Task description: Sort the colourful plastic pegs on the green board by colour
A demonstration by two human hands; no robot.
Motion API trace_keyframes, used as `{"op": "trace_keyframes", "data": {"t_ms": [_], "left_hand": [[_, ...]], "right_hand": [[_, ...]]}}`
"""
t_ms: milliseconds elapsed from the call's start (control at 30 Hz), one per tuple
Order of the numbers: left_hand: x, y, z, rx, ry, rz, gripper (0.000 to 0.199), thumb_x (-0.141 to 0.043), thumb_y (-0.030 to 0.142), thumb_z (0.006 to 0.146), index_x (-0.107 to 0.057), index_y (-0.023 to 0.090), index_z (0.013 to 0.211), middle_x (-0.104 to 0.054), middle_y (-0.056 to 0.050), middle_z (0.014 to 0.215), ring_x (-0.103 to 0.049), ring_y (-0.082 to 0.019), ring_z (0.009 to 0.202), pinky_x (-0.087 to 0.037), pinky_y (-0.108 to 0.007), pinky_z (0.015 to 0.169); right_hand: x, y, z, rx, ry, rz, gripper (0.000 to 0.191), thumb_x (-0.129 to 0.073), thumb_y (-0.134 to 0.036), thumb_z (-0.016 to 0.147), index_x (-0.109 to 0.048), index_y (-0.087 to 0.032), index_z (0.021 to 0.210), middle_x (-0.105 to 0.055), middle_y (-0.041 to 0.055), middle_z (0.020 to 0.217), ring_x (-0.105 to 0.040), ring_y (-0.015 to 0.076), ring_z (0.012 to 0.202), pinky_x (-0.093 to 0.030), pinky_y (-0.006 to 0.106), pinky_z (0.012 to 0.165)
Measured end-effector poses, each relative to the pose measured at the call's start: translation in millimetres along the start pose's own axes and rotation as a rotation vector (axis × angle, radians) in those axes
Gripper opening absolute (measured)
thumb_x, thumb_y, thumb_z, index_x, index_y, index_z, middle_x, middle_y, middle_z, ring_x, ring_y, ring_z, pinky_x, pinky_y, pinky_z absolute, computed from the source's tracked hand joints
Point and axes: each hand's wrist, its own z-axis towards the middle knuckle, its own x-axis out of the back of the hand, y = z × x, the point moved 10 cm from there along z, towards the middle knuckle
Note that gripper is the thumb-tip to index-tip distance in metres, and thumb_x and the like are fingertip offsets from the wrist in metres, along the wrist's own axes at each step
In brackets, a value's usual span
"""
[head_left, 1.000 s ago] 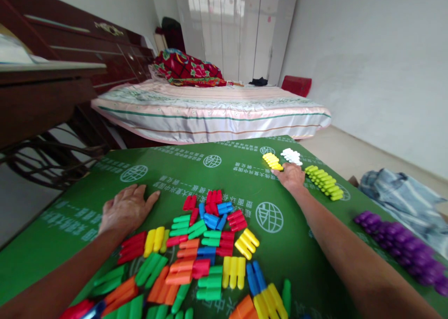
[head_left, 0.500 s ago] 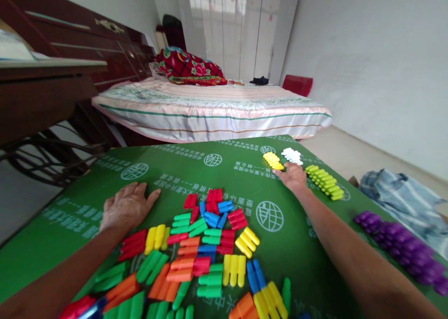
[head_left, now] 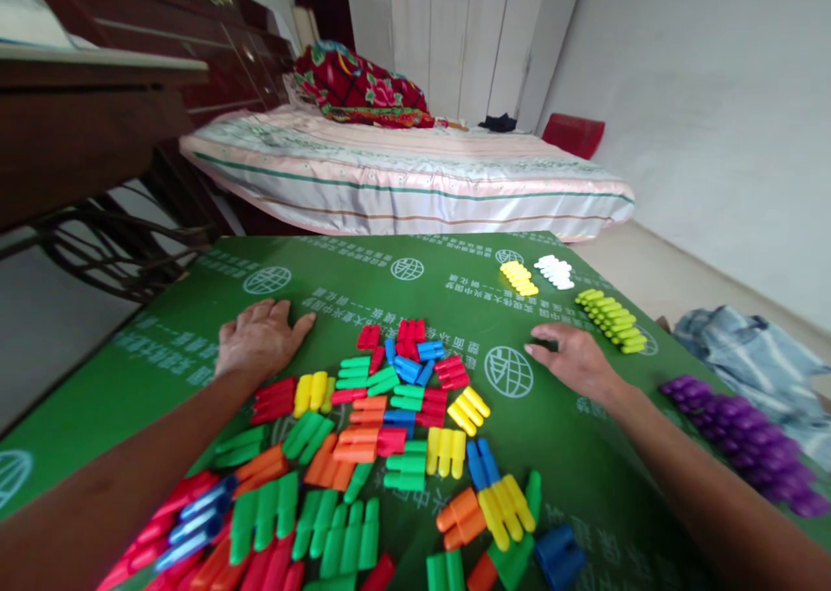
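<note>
On the left of the green board (head_left: 351,284), my left hand (head_left: 260,342) lies flat, fingers stretched out, holding nothing. My right hand (head_left: 570,356) hovers over or rests on the board at right, thumb and forefinger apart, with nothing between them. Just beyond it are a yellow row of bullet-shaped plastic pieces (head_left: 518,278), a white group (head_left: 554,272) and a lime-green row (head_left: 610,321). Between my arms spreads a loose pile of bullet-shaped blocks, among them green ones (head_left: 351,535), a yellow one (head_left: 447,451) and red ones (head_left: 273,399).
A row of purple pieces (head_left: 746,444) lies along the board's right edge. Beyond the board stands a bed (head_left: 415,180) with a red floral quilt (head_left: 370,89). A dark wooden table (head_left: 97,132) is at left, and plaid cloth (head_left: 746,349) lies at right.
My right hand has drawn back toward me from the yellow and white rows and is empty. My left hand stays flat on the board. The view has tipped downward, showing more of the near pile.
</note>
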Motion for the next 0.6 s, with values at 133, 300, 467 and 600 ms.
{"op": "trace_keyframes", "data": {"t_ms": [133,300,467,600], "left_hand": [[0.5,1.3,-1.3,-0.003,0.01,-0.013,0.064,-0.027,0.055,0.092,-0.041,0.009,0.135,-0.033,-0.019,0.148,-0.029,-0.036,0.137,-0.027,-0.056,0.112],[0.7,2.4,-1.4,-0.011,0.02,-0.024,0.064,-0.028,0.055,0.092,-0.042,0.009,0.133,-0.034,-0.021,0.147,-0.03,-0.036,0.136,-0.027,-0.057,0.111],[-0.1,1.8,-1.4,-0.016,0.02,-0.026,0.066,-0.026,0.056,0.091,-0.042,0.008,0.134,-0.033,-0.02,0.148,-0.029,-0.037,0.136,-0.027,-0.057,0.111],[-0.8,1.4,-1.7,0.003,0.016,-0.01,0.067,-0.026,0.056,0.09,-0.042,0.009,0.135,-0.034,-0.019,0.148,-0.03,-0.036,0.137,-0.027,-0.055,0.111]], "right_hand": [[-6.4,-52.3,-44.8,0.215,-0.14,0.197,0.018,-0.058,-0.03,0.085,-0.07,-0.023,0.096,-0.072,0.0023,0.098,-0.067,0.0183,0.089,-0.052,0.031,0.083],[-17.8,-115.3,-80.9,0.535,-0.306,0.068,0.028,-0.052,-0.019,0.088,-0.065,-0.024,0.112,-0.067,0.005,0.104,-0.061,0.0191,0.096,-0.049,0.033,0.086],[-35.5,-134.6,-80.7,0.623,-0.381,-0.159,0.033,-0.054,-0.015,0.086,-0.062,-0.024,0.116,-0.062,0.0053,0.1,-0.056,0.0214,0.1,-0.046,0.034,0.089],[-38.6,-137.1,-78.0,0.627,-0.4,-0.156,0.028,-0.056,-0.017,0.084,-0.063,-0.023,0.111,-0.062,0.0056,0.104,-0.055,0.0212,0.103,-0.045,0.034,0.091]]}}
